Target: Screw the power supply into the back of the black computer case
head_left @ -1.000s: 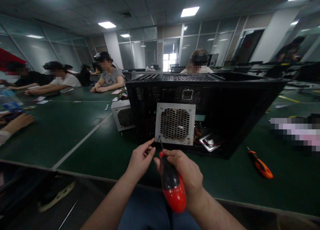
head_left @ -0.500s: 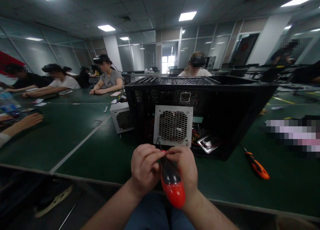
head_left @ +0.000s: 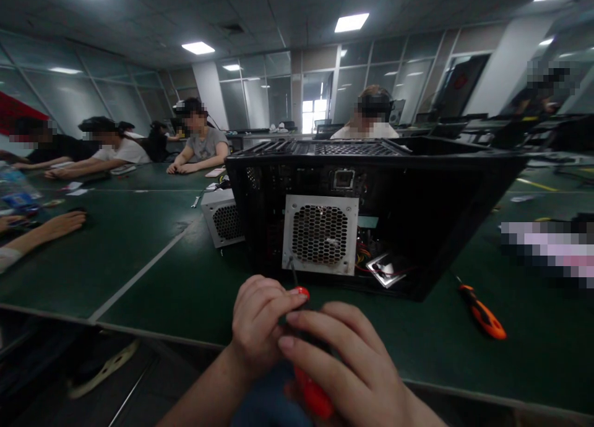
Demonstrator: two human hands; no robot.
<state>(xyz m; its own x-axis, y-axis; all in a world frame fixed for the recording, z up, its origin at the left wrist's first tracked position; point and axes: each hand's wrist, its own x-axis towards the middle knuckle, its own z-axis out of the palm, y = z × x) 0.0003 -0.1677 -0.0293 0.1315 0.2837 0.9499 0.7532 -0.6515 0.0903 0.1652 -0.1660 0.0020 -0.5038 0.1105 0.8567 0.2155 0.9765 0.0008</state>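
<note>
A black computer case (head_left: 417, 185) lies open on the green table (head_left: 139, 247), with a silver power supply (head_left: 320, 234) at its near side. My right hand (head_left: 343, 368) is wrapped round a red and black screwdriver (head_left: 312, 396). The tool's thin shaft points up at the lower left corner of the power supply. My left hand (head_left: 260, 328) is closed round the front of the handle, just behind the shaft. Both hands sit close together at the table's near edge.
A second silver power supply (head_left: 223, 218) stands left of the case. An orange screwdriver (head_left: 482, 315) lies on the table to the right. Several other people sit at the far and left sides, and one person's hand (head_left: 60, 224) rests at left.
My left hand came off the power supply's corner and closed on the screwdriver. Both hands have drawn back toward me and lower, and my right hand now covers most of the handle.
</note>
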